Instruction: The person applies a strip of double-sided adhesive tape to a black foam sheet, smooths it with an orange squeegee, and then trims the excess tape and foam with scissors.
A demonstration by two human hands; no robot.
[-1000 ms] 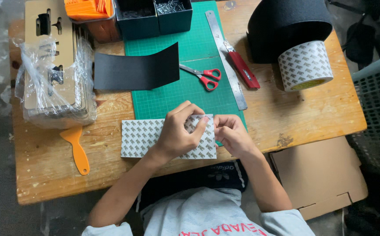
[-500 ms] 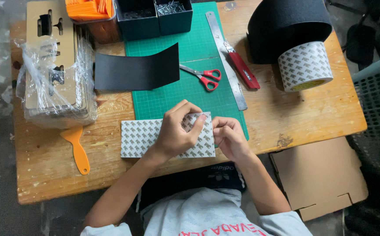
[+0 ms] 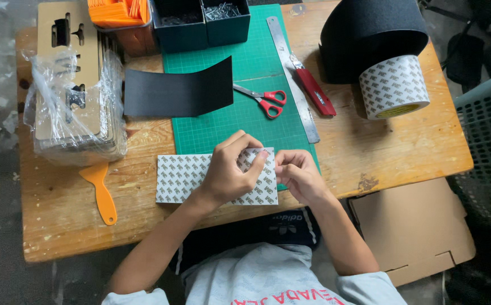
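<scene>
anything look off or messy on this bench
Little stands out. The plastic wrap around the cardboard stack at the far left is torn open and loose. The patterned sheet under both hands lies slightly askew, half off the green mat. The wooden table is stained and scuffed. Nothing looks spilled.

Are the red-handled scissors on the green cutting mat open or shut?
Shut: the red-handled scissors lie flat on the green cutting mat, blades together in one line.
</scene>
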